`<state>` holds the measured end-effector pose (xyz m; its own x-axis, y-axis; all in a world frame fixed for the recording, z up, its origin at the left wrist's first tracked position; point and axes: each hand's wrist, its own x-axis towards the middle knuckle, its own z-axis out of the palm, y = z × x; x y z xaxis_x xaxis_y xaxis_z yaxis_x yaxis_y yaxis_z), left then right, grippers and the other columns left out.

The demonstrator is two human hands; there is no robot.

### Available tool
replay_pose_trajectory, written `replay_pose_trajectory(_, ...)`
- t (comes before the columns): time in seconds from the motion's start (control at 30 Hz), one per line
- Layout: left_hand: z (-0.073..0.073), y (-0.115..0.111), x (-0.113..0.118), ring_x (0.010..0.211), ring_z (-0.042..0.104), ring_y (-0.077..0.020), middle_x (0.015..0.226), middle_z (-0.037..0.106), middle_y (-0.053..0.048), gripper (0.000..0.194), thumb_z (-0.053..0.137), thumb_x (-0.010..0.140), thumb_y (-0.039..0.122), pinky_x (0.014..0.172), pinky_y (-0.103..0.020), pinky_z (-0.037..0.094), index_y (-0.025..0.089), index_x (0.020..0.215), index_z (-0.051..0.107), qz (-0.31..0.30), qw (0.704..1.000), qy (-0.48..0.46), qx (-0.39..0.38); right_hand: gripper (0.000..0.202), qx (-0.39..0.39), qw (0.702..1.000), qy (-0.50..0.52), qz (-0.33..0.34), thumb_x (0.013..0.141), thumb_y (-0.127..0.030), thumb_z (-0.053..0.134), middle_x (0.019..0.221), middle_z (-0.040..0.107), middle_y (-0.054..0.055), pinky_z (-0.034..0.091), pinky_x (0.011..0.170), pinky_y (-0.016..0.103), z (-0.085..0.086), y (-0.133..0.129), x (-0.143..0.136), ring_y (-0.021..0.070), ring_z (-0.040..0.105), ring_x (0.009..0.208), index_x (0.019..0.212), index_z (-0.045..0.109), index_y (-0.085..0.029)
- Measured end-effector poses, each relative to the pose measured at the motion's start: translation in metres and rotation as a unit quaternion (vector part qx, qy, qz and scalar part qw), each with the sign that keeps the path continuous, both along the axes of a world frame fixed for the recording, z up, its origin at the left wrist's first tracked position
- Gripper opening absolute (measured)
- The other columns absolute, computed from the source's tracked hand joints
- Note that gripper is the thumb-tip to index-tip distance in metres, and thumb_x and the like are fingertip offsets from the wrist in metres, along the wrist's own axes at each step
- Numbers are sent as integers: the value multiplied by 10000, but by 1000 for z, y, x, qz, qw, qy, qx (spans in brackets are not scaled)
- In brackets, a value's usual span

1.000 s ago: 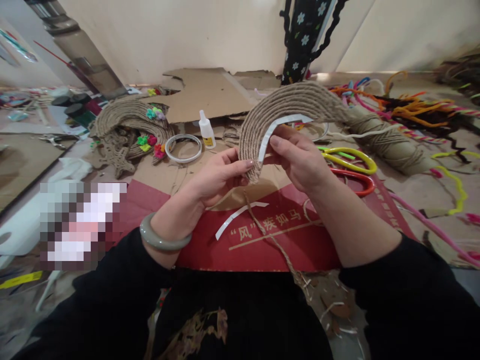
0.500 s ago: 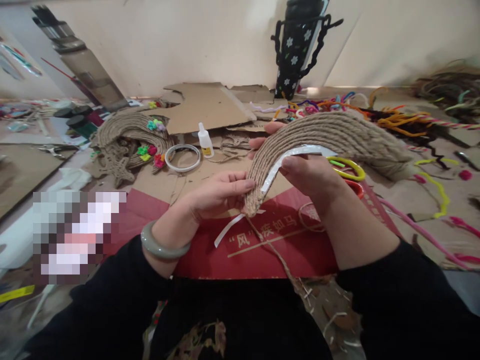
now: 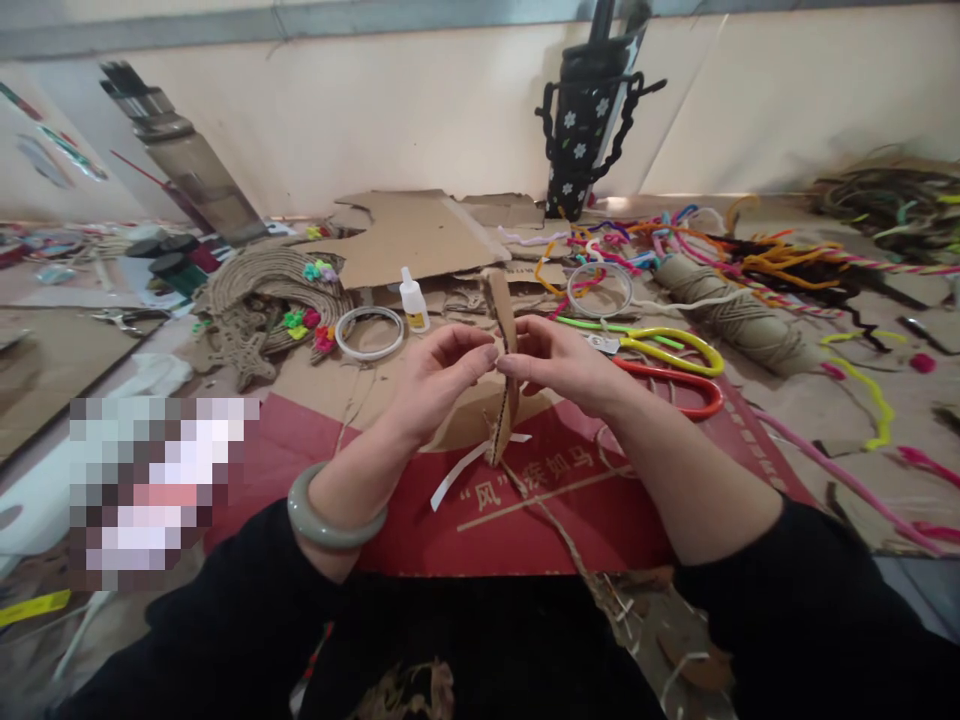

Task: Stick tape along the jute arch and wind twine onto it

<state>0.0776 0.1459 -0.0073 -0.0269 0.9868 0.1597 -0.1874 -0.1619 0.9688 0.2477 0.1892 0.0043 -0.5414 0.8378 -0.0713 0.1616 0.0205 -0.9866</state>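
Between my hands is a curved cardboard piece (image 3: 508, 312), stood on edge so that its thin side with corrugations faces me. My left hand (image 3: 448, 378) pinches it from the left, thumb toward its middle. From the other side my right hand (image 3: 559, 362) grips it, its thumb nearly meeting the left one; some fingers are hidden. Below its lower tip, a narrow white strip (image 3: 456, 476) lies across the red printed board (image 3: 600, 520). A strand of twine (image 3: 553, 518) runs from near that tip toward me.
Scissors (image 3: 709, 395) with yellow and red handles lie right of my hand, near a twine spool (image 3: 739, 305). A glue bottle (image 3: 414, 304) and a tape roll (image 3: 370, 356) sit to the left, beside a rope-covered arch (image 3: 244, 275) with flowers. A black flowered tumbler (image 3: 574, 150) stands behind.
The curved piece has turned from showing its broad rope-covered face to standing edge-on. Both hands have shifted closer together around it, and the scissors and twine spool behind have come into view.
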Motion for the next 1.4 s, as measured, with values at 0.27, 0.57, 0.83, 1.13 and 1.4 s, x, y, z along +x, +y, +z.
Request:
replay_pose_trajectory(0.27,0,-2,1,577,543,-84,636,645,22,284,882,641,368,581,-228,458,178,695,677,4,1000,2,6,389,7,998,-16,65,756,-478,748,875,670,30,506,517,227,0,-6,-3,138,618,716,994,658,-184)
replay_pose_trajectory(0.57,1,-2,-2,740,627,-114,826,696,-11,309,856,696,386,660,-226,502,181,858,691,103,994,29,36,252,-2,991,36,127,877,-322,591,981,745,65,569,700,270,1,-7,5,173,681,879,1060,696,-184)
replay_pose_trajectory(0.83,3,-1,-4,642,571,-109,712,671,-2,285,872,631,326,615,-239,491,146,763,695,-42,997,41,-48,237,144,973,-90,154,866,-366,583,708,631,-5,442,607,254,0,2,11,125,554,650,724,627,-182)
replay_pose_trajectory(1.13,1,1,-1,654,620,-119,725,709,-11,349,894,536,259,638,-244,518,132,791,692,-21,992,-15,-125,241,375,888,-267,29,929,-279,534,843,759,43,399,671,279,3,-6,10,163,619,717,905,761,-202)
replay_pose_trajectory(1.4,4,0,-1,620,665,-148,667,712,-20,358,896,544,250,603,-257,553,123,815,698,-59,983,-11,-173,234,460,823,-332,-23,943,-284,542,853,773,53,362,623,297,-2,-7,11,181,637,706,913,764,-215)
